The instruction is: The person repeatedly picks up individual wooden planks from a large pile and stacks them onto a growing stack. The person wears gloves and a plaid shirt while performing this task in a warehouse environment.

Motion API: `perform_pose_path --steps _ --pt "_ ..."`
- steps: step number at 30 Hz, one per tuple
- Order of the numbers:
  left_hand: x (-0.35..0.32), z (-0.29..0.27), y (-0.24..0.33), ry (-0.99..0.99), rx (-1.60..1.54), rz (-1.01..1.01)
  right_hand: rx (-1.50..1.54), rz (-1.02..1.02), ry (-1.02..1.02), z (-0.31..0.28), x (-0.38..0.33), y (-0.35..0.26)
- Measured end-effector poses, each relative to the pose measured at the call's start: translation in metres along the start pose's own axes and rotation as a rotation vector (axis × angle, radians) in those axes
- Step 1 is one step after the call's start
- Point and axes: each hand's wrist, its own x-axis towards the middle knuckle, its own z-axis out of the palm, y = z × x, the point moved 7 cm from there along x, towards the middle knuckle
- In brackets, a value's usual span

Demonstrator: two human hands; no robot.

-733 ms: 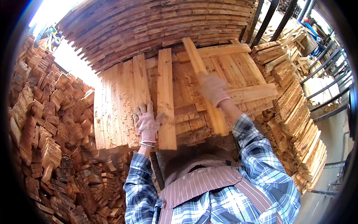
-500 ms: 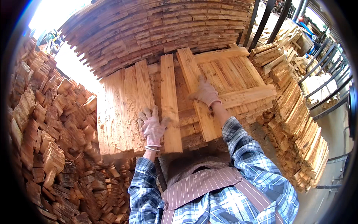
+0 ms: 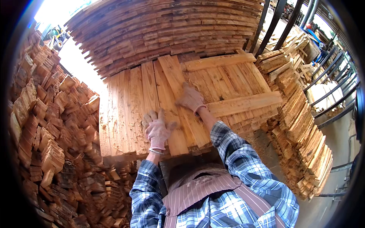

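My left hand (image 3: pixel 156 130), in a pale pinkish glove, lies on the left row of flat wooden boards (image 3: pixel 123 110), fingers spread. By its thumb lies a narrow board (image 3: pixel 166 99). My right hand (image 3: pixel 191 99), gloved too and slightly blurred, is closed over a slanted board (image 3: pixel 170 72), its thumb across the wood. That board's upper end overlaps the narrow one, and its lower end comes toward my apron. To the right, a crosswise board (image 3: pixel 243 103) and another crosswise board (image 3: pixel 222 60) rest on the row beneath.
A tall stack of boards (image 3: pixel 163 30) rises behind the work surface. Heaped wood pieces (image 3: pixel 53 152) fill the left side. More stacked boards (image 3: pixel 300 140) line the right, beside dark metal bars (image 3: pixel 327 91). Sawdust and chips lie on the boards.
My right hand has moved left with the slanted board, closing the gap beside the narrow board. The narrow board's upper end has shifted left. My left hand stays nearly in place.
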Motion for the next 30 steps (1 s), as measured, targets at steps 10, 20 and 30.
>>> perform_pose_path --steps 10,20,30 --pt "-0.095 0.006 0.052 0.251 -0.085 0.438 0.798 -0.034 -0.079 -0.022 0.014 0.069" --pt "-0.073 0.008 0.049 0.293 0.016 0.503 0.811 -0.010 -0.057 0.042 0.046 0.078" --pt "-0.112 0.000 -0.071 0.830 -0.246 -0.051 0.373 -0.274 -0.133 -0.044 -0.028 0.017"
